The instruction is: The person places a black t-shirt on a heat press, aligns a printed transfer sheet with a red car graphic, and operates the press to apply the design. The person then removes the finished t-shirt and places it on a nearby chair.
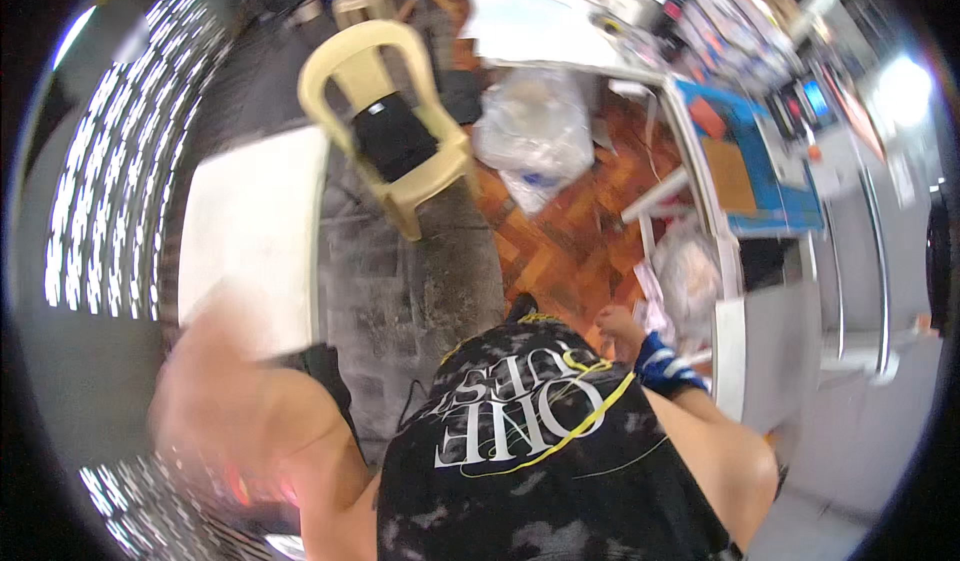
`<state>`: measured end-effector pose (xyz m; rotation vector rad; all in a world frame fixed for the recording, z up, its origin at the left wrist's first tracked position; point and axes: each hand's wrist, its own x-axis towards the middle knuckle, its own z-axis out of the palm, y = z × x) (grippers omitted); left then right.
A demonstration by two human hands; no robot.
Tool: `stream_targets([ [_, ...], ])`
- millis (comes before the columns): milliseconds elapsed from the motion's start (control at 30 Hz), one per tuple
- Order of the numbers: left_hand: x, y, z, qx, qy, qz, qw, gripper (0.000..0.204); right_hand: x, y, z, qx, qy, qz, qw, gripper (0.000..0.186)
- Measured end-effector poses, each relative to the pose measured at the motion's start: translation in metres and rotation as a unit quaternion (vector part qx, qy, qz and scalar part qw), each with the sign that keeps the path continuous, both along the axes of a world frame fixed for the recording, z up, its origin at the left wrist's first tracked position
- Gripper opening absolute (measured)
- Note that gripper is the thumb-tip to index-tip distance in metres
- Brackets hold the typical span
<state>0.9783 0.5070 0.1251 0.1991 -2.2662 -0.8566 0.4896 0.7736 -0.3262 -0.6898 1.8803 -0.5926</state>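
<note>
My left hand is smeared by motion at the near edge of a white board, and its fingers cannot be made out. I cannot tell whether it touches the board or holds anything. My right hand hangs low beside my black printed shirt, above the wooden floor. Its fingers are loosely bent and slightly apart, with nothing visible in them. A blue and white band circles that wrist.
A cream plastic chair with a black item on its seat stands ahead. Clear plastic bags lie near a white table. At right are a blue mat and a grey cabinet; a slatted window is at left.
</note>
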Motion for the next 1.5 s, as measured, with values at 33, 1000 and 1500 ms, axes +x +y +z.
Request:
stream_targets([
  [33,-0.02,-0.009,0.04,-0.066,0.024,-0.064,0.995,0.023,-0.006,0.006,0.001,0.013,0.022,0.003,1.0,0.018],
  [1000,-0.355,-0.2,0.197,-0.354,0.093,-0.454,0.812,0.016,-0.087,-0.214,0.184,-0.101,0.161,0.062,0.98,0.037],
  [1500,-0.47,-0.394,0.191,-0.363,0.031,-0.368,0.855,0.012,-0.26,-0.302,0.423,-0.204,0.693,-0.257,0.642,0.024],
])
